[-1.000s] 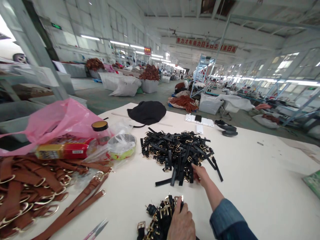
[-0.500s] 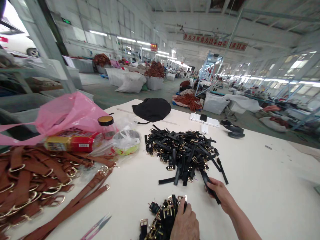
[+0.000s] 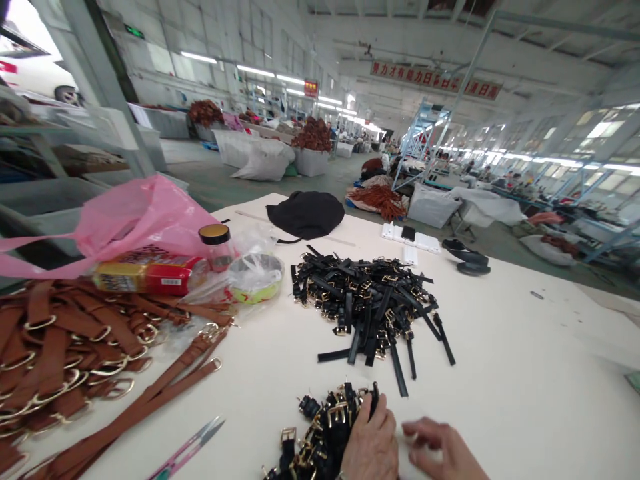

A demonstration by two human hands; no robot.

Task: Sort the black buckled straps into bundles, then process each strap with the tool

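My left hand point(image 3: 370, 437) is closed at the right side of a small heap of black buckle straps point(image 3: 325, 430) with gold buckles, near the front of the table. The end of a black strap point(image 3: 375, 395) sticks up between its fingers; the rest of that strap is hidden. Just to its right, my right hand point(image 3: 440, 448) hovers, slightly blurred, fingers loosely curved and apart, with nothing visible in them. Farther back lies a larger pile of black straps point(image 3: 367, 300), several of them pointing toward me.
Brown straps with metal rings point(image 3: 65, 347) cover the left side. Scissors point(image 3: 193, 448) lie in front of them. A pink bag point(image 3: 145, 213), a jar point(image 3: 215, 243), a red-and-gold package point(image 3: 155, 275) and a bowl in plastic point(image 3: 255, 280) stand behind. A black cap-like cloth point(image 3: 306, 215) lies at the back.
My right hand has let go of a black strap, now lying at the big pile's near edge, and has moved down toward my left hand. My left hand has stayed at the small heap.
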